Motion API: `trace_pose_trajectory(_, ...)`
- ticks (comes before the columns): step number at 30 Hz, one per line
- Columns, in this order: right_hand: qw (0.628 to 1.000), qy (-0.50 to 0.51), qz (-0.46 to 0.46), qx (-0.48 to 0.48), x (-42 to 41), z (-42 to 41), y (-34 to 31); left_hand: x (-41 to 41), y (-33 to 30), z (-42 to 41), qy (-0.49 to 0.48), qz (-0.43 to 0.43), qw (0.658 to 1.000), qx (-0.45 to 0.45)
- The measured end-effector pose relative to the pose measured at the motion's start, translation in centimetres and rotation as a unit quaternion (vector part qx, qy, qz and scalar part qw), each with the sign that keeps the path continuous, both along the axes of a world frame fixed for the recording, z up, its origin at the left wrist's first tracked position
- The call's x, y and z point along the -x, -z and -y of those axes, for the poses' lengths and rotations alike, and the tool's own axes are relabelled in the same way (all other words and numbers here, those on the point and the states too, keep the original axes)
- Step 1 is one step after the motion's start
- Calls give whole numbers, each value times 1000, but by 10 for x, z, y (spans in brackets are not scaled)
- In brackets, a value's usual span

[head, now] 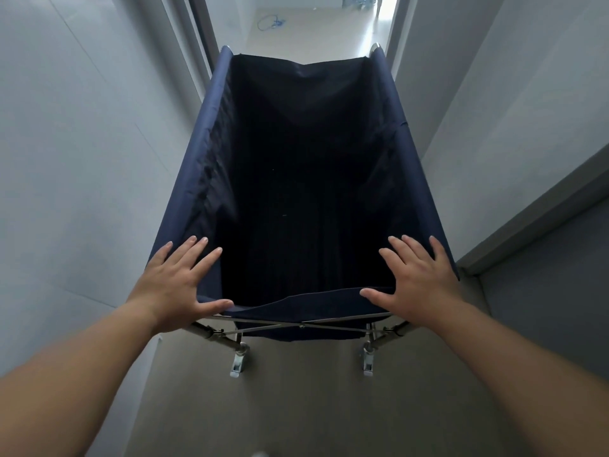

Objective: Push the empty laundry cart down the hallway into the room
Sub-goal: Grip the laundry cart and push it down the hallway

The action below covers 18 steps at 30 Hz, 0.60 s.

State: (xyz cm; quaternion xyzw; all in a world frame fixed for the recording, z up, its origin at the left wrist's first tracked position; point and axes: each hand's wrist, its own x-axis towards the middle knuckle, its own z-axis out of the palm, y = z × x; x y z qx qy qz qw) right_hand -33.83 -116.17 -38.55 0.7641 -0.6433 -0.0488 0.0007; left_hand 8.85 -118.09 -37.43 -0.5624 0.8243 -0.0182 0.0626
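Note:
A laundry cart (197,166) with a navy fabric bag on a metal frame fills the middle of the narrow hallway. Its inside is dark and nothing shows in it. My left hand (174,285) lies flat on the near left corner of the rim, fingers spread, thumb along the near edge. My right hand (418,282) lies flat on the near right corner in the same way. Neither hand curls around the frame. Two near caster wheels (239,359) stand on the floor below the rim.
Pale walls (82,159) run close along both sides of the cart. A doorway (296,24) opens at the cart's far end onto a bright room floor with a blue cable loop (272,22). A dark grey panel (543,291) stands at the right.

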Motion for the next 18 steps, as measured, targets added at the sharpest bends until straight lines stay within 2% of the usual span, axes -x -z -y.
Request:
trace_pose_trajectory(10,1000,0,-10,-4,0,102,-3,1,1,105,6,13,1000,-8)
trace_pose_trajectory(18,1000,12,-8,1,-2,222,-5,-3,0,229,17,7,1000,-16)
